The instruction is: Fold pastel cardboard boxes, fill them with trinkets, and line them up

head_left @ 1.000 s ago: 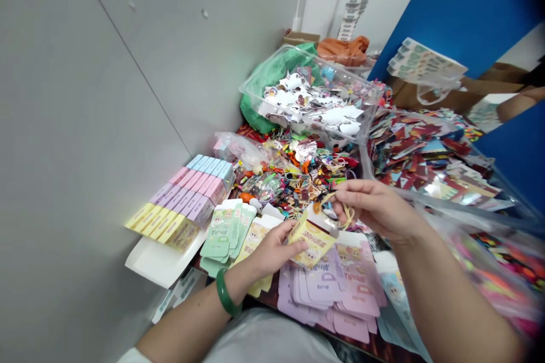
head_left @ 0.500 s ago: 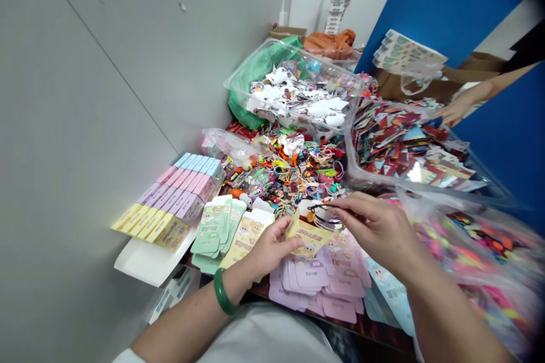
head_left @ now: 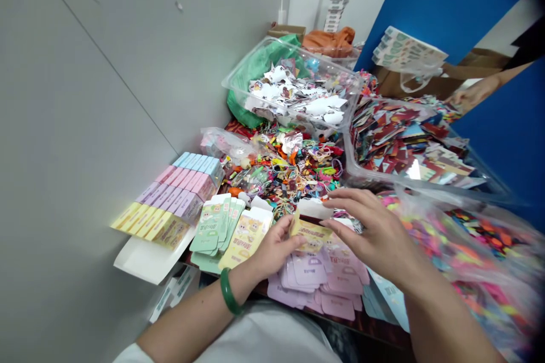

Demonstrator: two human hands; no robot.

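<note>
My left hand (head_left: pixel 283 247) is closed on a small yellow printed carton (head_left: pixel 312 233), holding it upright above the stacked cards. Its white top flap (head_left: pixel 314 207) stands raised and the opening faces up. At the carton's right side is my right hand (head_left: pixel 366 227), thumb and fingers apart, fingertips close to the flap; whether they touch it I cannot tell. No cord shows in that hand. Beneath lie flat purple cartons (head_left: pixel 309 275) and pink cartons (head_left: pixel 340 278). To the left are flat yellow cartons (head_left: pixel 247 232) and green cartons (head_left: pixel 213 224).
Filled cartons in coloured rows (head_left: pixel 174 195) stand at left beside the wall. Beyond my hands spreads a heap of small trinkets (head_left: pixel 293 167). Clear bins hold white cut-outs (head_left: pixel 293 93) and dark red cards (head_left: pixel 409 136). Bags of bright pieces (head_left: pixel 481 255) lie right. Another person's hand (head_left: pixel 477 91) is behind.
The dark cord that my right hand pinched over the carton is gone from its fingers, which have spread. My left hand still holds the carton. The other person's hand has moved back slightly.
</note>
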